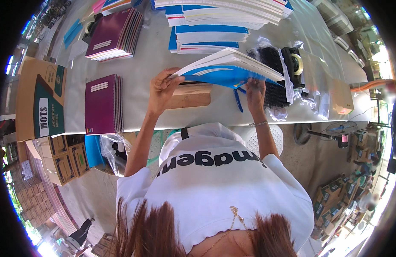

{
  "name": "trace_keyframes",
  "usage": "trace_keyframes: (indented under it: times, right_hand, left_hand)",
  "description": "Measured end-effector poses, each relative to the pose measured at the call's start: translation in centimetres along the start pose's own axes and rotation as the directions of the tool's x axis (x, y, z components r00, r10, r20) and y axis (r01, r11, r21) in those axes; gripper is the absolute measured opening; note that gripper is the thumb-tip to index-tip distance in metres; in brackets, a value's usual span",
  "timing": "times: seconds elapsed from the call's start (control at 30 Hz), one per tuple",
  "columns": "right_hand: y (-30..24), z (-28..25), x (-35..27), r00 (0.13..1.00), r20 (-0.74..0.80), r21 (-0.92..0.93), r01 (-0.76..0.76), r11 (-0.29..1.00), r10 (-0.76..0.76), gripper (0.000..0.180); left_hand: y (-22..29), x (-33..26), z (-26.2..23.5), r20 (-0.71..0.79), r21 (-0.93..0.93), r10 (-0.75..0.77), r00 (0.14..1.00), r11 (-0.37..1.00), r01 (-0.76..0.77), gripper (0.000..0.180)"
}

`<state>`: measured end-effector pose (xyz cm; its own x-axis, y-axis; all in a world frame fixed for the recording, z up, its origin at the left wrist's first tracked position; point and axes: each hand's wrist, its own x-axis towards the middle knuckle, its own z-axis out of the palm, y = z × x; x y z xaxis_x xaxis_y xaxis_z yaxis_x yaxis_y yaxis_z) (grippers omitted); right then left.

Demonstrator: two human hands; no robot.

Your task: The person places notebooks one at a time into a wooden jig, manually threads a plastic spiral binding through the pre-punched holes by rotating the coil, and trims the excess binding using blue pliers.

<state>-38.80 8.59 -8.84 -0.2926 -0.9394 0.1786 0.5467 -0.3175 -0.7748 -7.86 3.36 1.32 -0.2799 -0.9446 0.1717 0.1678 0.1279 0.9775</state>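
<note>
A blue-covered notebook (219, 74) with a thick block of white pages is held up over the table's near edge, its pages fanned at the top. Its left end is gripped by my left hand (162, 87), thumb and fingers closed around the edge. At the lower right corner, my right hand (255, 91) pinches the cover. Below the notebook lies a wooden block (187, 97). Blue-handled pliers (238, 101) rest beside my right hand. Just right of that hand is a pile of black spiral binding coils (273, 77), partly hidden by the notebook.
Stacks of maroon spiral notebooks (100, 105) stand at left, with a brown carton (40, 100) beyond them. Blue-and-white notebook stacks (211, 36) sit at the back. A black tape dispenser (293, 66) and a small box (342, 96) are at right. Cartons (63, 158) stand on the floor.
</note>
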Motion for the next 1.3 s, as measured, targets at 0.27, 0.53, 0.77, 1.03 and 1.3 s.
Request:
trace_keyframes:
  times: [0.27,0.53,0.77,1.03,1.3]
  right_hand:
    - [-0.2,1.3,-0.3,0.986,-0.162,-0.089,-0.05,0.995,0.035,0.044]
    - [3.5,-0.2,-2.2,0.987,-0.127,-0.723,-0.163,0.671,0.103,0.02]
    - [6.4,5.0,-2.4,0.965,0.262,-0.959,0.261,0.107,-0.004,0.041]
    - [-4.1,-4.9,-2.7,0.889,-0.329,-0.825,-0.435,-0.362,-0.319,0.047]
    - [-4.8,-8.1,-4.0,0.961,-0.237,-0.933,-0.267,-0.24,-0.144,0.032]
  left_hand:
    - [0.4,0.4,1.1,0.001,0.026,-0.083,0.997,0.996,0.083,0.026]
    - [-3.0,-1.6,-2.7,-0.125,0.64,0.246,0.961,0.76,-0.112,0.063]
    - [-8.6,-2.7,-11.1,-0.115,0.266,-0.187,0.976,0.941,0.212,0.062]
    - [-6.2,-0.8,-10.1,-0.185,0.249,0.049,0.982,0.969,-0.002,0.061]
    - [-4.1,1.7,-7.0,-0.571,-0.023,0.217,0.791,0.96,-0.28,0.047]
